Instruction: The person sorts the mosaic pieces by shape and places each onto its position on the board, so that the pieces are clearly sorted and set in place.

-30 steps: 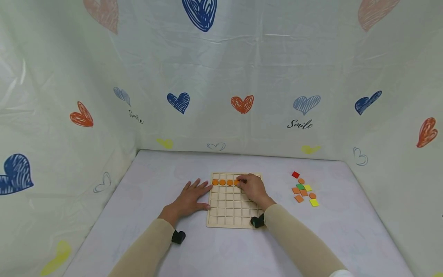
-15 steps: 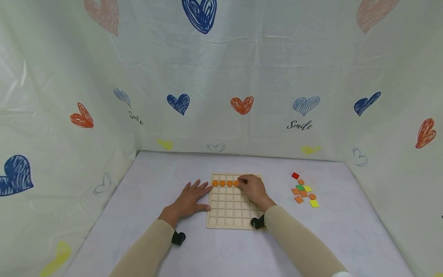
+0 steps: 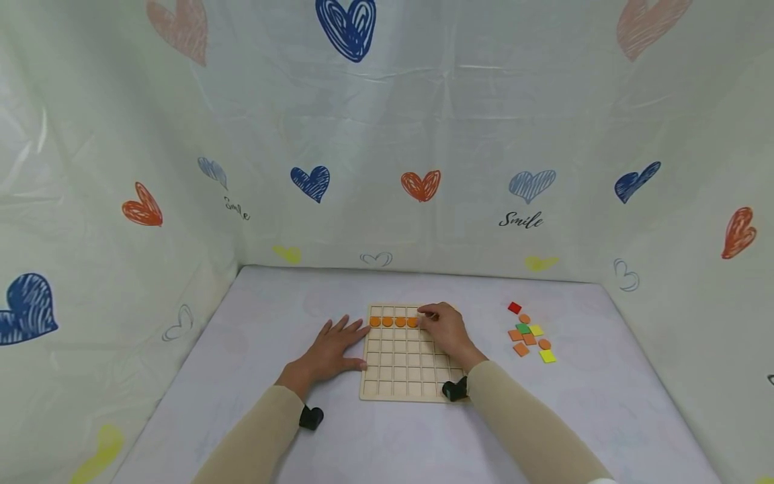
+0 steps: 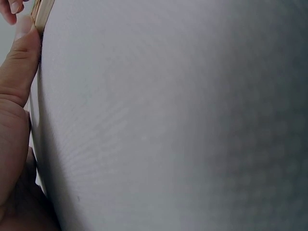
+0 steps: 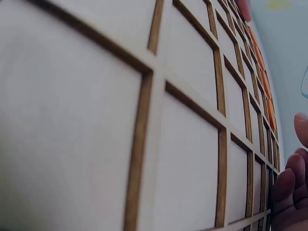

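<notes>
A light wooden grid board (image 3: 387, 380) lies on the table with several orange discs (image 3: 388, 322) side by side in its second row from the far edge. My left hand (image 3: 329, 349) lies flat with spread fingers at the board's left side. In the left wrist view its thumb (image 4: 21, 62) touches the board's edge (image 4: 43, 14). Over the right part of the board is my right hand (image 3: 446, 329), just right of the last disc in the row. The right wrist view shows its thumb and loosely bent fingers (image 5: 284, 185) apart from the discs, with nothing seen between them.
Right of the board lie loose pieces: a red square (image 3: 514, 307), a green square (image 3: 523, 328), yellow squares (image 3: 547, 356), orange squares (image 3: 521, 349) and orange discs (image 3: 544, 344). A white curtain printed with hearts (image 3: 420, 185) encloses the table's back and sides.
My right hand has drawn slightly right, away from the last orange disc, which now shows more fully. The left hand stays in place. The head view has shifted slightly.
</notes>
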The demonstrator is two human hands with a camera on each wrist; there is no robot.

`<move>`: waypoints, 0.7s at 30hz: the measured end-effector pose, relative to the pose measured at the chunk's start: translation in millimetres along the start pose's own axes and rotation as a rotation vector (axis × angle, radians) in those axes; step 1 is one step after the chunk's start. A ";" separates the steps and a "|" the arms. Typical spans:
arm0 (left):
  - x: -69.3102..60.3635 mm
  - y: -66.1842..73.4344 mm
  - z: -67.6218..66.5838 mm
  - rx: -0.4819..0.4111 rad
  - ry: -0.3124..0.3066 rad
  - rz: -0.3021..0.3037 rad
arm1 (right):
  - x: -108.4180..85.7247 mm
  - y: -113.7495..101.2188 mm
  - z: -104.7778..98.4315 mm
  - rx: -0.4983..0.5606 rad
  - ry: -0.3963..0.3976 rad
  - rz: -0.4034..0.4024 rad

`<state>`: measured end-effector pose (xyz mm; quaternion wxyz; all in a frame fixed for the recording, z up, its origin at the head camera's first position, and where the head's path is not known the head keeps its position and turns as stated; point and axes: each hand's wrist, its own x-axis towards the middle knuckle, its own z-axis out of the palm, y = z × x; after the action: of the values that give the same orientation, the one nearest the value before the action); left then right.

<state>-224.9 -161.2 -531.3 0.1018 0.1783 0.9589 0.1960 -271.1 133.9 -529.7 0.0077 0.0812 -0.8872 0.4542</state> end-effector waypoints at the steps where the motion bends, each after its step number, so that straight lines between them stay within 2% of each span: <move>1: -0.1 0.3 -0.2 0.003 -0.001 -0.001 | -0.2 0.0 -0.7 0.008 0.002 0.000; 7: -0.8 1.7 -0.8 0.000 0.000 -0.004 | -1.8 0.1 -3.8 0.050 0.006 0.014; 21: -0.6 0.4 -0.3 -0.005 -0.003 0.000 | -6.9 6.0 -16.4 0.043 0.004 0.020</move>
<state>-224.3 -161.2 -530.7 0.1038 0.1786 0.9582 0.1980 -266.2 151.5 -525.4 0.0031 0.0717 -0.8780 0.4733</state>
